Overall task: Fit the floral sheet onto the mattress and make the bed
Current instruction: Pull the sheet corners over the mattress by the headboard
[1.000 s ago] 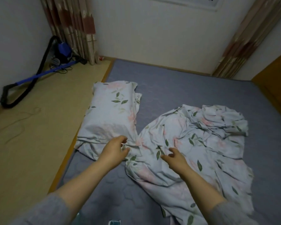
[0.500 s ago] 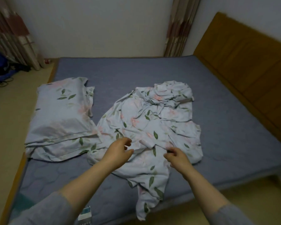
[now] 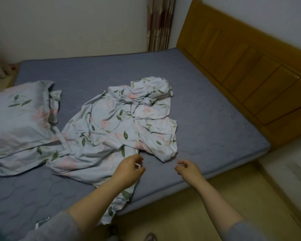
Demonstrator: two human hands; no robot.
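Pale-blue floral fabric sheet (image 3: 111, 129) lies crumpled on the grey quilted mattress (image 3: 207, 119). The left hand (image 3: 128, 170) curls over its near edge, though whether it pinches the fabric is unclear. The right hand (image 3: 188, 171) is loosely curled and empty, just beside the sheet.

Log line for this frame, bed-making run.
stage: sheet not fitted | sheet: crumpled on mattress | pillow: left of it | left hand grip: at sheet edge, hold unclear | right hand grip: empty, over bare mattress
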